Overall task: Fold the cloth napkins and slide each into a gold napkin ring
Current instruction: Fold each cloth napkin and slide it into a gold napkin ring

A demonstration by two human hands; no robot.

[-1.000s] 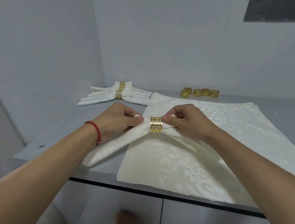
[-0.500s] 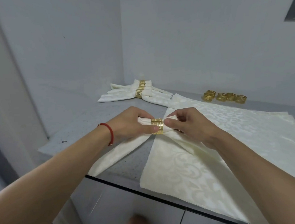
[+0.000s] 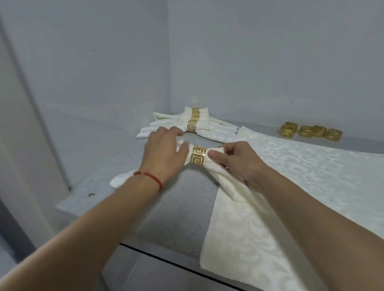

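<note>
A folded cream napkin [image 3: 226, 184] runs through a gold napkin ring [image 3: 196, 155] above the grey counter. My left hand [image 3: 164, 152] grips the napkin just left of the ring, its tail [image 3: 120, 180] trailing past my wrist. On the ring's right side my right hand [image 3: 236, 162] pinches the napkin. Behind them, in the corner, lie finished napkins [image 3: 198, 124] stacked with their gold rings. Flat cream napkins [image 3: 315, 181] are spread on the counter to the right.
Several loose gold rings [image 3: 309, 131] sit in a row at the back by the wall. The grey counter [image 3: 160, 216] ends at a front edge with cabinet doors below. Walls close off the left and back.
Both hands have carried the ringed napkin off the flat napkins, left and back toward the finished stack. The view has swung to the left.
</note>
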